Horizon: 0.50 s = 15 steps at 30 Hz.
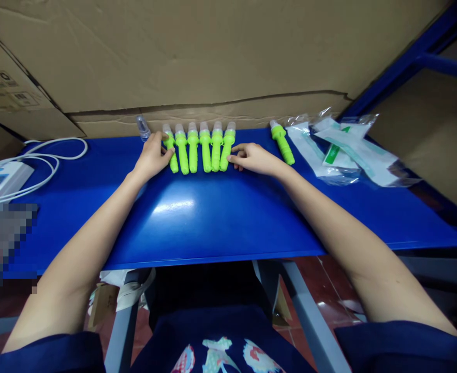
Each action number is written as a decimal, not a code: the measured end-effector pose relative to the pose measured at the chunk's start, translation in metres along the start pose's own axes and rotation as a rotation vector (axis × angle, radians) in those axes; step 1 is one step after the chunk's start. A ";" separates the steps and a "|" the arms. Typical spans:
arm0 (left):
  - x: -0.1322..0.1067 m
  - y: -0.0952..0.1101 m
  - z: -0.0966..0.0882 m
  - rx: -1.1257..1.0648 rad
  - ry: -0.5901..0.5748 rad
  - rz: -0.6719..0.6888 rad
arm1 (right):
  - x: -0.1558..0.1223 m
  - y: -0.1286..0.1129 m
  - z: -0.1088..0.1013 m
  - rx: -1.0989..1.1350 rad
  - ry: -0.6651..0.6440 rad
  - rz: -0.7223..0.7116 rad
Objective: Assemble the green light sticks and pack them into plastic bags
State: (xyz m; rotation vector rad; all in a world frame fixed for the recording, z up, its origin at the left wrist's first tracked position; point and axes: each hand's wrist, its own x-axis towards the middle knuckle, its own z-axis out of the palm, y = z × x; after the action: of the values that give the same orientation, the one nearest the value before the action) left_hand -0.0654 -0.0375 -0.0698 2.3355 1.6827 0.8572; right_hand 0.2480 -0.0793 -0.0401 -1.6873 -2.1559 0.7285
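Several lime-green, flashlight-shaped sticks [193, 150] with ribbed handles and clear caps lie side by side in a row on the blue table. My left hand [153, 157] is at the left end, its thumb and index finger on the leftmost green stick [173, 160]. At the other end, my right hand [251, 157] has its thumb and bent fingers against the handle of the rightmost green stick [226, 150]. A clear plastic cap [143, 127] lies just behind my left hand. Farther right, apart from the row, lies one more green stick [282, 143].
Clear plastic bags with white and green printing [344, 147] are heaped on the right. A white cable [57, 155] and a white box-like device [13, 178] lie on the left. Cardboard [220, 52] stands along the back edge of the blue table [220, 223].
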 end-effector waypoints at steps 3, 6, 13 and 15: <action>0.000 0.002 0.000 0.002 0.005 -0.005 | 0.000 0.001 0.000 -0.011 0.003 -0.009; 0.000 0.003 0.000 0.019 0.001 -0.008 | 0.002 0.002 0.000 -0.007 0.005 -0.020; 0.000 0.001 0.000 0.015 0.010 0.008 | 0.001 0.004 0.000 -0.013 0.008 -0.045; 0.000 0.001 0.000 0.011 0.006 0.008 | 0.001 0.003 0.000 -0.012 -0.001 -0.052</action>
State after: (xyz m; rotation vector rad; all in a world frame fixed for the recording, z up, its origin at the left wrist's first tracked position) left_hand -0.0647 -0.0381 -0.0696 2.3509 1.6850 0.8592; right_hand 0.2500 -0.0783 -0.0418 -1.6311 -2.2005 0.7033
